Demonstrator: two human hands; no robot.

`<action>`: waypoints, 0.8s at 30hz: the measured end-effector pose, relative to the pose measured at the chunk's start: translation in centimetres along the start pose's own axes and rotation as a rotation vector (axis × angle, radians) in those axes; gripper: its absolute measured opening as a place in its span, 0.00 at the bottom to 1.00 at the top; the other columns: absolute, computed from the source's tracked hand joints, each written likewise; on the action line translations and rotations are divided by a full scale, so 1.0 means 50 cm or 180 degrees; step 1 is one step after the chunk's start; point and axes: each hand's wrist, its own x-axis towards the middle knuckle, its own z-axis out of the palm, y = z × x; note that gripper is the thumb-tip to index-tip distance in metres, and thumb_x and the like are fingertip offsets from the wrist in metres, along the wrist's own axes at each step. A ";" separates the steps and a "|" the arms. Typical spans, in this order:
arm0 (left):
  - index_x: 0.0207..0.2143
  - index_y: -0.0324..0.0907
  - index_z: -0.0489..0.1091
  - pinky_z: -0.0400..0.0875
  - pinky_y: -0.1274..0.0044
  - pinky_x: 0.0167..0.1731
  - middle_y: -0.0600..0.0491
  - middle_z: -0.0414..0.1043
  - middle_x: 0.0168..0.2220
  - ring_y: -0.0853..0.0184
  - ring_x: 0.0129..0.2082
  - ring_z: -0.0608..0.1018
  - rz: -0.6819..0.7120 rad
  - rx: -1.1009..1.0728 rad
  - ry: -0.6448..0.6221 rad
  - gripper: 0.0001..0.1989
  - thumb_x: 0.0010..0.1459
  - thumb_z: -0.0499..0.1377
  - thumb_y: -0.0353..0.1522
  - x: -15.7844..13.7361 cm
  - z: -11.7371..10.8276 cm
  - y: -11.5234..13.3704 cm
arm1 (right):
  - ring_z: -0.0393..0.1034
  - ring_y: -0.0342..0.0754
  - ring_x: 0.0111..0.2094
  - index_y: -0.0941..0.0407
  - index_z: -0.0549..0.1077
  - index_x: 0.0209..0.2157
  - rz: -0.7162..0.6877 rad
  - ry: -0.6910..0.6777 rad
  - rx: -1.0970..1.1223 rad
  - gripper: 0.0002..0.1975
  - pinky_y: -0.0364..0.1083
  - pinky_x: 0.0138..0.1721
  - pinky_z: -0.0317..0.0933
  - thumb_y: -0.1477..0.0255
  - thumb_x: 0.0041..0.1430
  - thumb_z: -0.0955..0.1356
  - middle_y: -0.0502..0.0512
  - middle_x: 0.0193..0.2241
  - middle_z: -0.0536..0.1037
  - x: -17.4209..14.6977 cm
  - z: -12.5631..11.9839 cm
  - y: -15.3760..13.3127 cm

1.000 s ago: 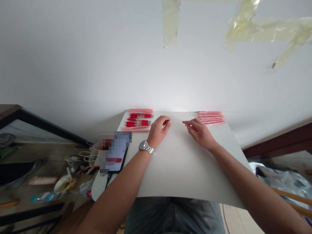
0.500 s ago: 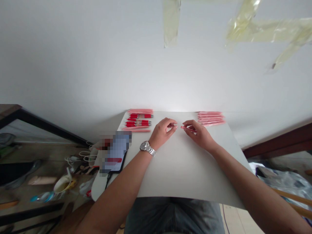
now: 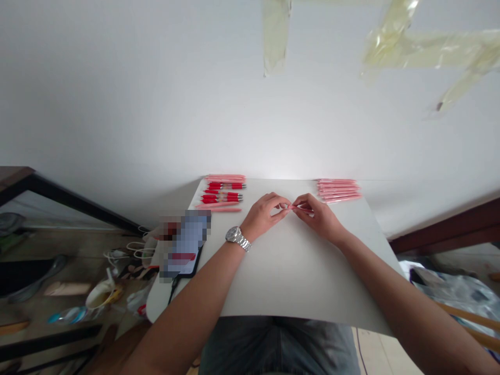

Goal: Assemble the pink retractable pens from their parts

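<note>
Above the middle of a white table (image 3: 289, 271), my left hand (image 3: 264, 212) and my right hand (image 3: 318, 214) meet at the fingertips. Between them is a thin pink pen barrel (image 3: 300, 208); my right hand holds its body and my left fingers pinch its near tip. A silver watch (image 3: 237, 237) is on my left wrist. A group of red pens and pink barrels (image 3: 222, 192) lies at the table's far left. A stack of pink barrels (image 3: 338, 189) lies at the far right.
A phone (image 3: 186, 244) with a cable rests on the table's left edge. Clutter, cables and a dark shelf frame (image 3: 70, 200) fill the floor to the left. A white wall with yellowed tape strips (image 3: 275, 36) stands behind the table. A wooden rail (image 3: 449, 226) runs on the right.
My left hand has moved right from near the red pens to meet my right hand, and its fingers now touch the tip of the pink barrel.
</note>
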 end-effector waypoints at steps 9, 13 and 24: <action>0.44 0.45 0.74 0.75 0.70 0.48 0.50 0.77 0.42 0.64 0.44 0.78 0.0065 0.0007 0.0014 0.06 0.69 0.57 0.33 0.003 -0.002 0.006 | 0.78 0.50 0.40 0.49 0.70 0.47 -0.0057 -0.0022 -0.0010 0.12 0.50 0.42 0.74 0.59 0.68 0.66 0.55 0.45 0.80 0.001 0.001 -0.005; 0.43 0.45 0.74 0.75 0.71 0.46 0.50 0.77 0.42 0.65 0.43 0.79 0.0002 0.0031 0.0062 0.06 0.69 0.57 0.34 0.004 -0.003 0.007 | 0.77 0.50 0.41 0.49 0.70 0.51 -0.0109 0.0048 -0.0112 0.15 0.51 0.43 0.74 0.59 0.68 0.66 0.56 0.46 0.80 0.001 -0.003 -0.005; 0.44 0.44 0.72 0.73 0.75 0.43 0.52 0.76 0.42 0.68 0.42 0.79 -0.0058 0.0101 0.0384 0.05 0.70 0.56 0.32 0.006 -0.012 0.006 | 0.77 0.50 0.37 0.51 0.73 0.54 -0.0014 0.0241 -0.0419 0.17 0.50 0.38 0.73 0.59 0.67 0.67 0.57 0.42 0.81 0.004 -0.007 0.013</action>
